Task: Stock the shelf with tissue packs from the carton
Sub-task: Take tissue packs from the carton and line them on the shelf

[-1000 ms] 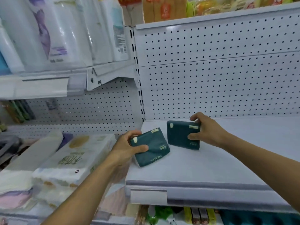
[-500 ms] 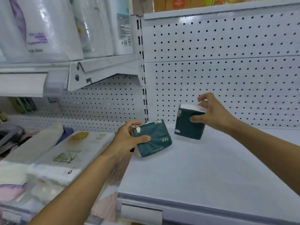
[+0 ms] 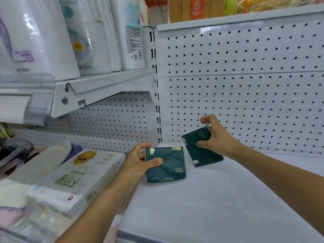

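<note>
White pegboard backs the shelf (image 3: 219, 199) I'm looking down on, with white tissue bundles (image 3: 73, 181) stacked on the next bay to the left. Left hand (image 3: 138, 163) grips one dark green tissue pack (image 3: 166, 165) at its left edge, thumb across the front, near the shelf's back-left corner. Right hand (image 3: 217, 137) pinches a second green pack (image 3: 199, 148), tilted, lower edge at the shelf, just right of the first.
</note>
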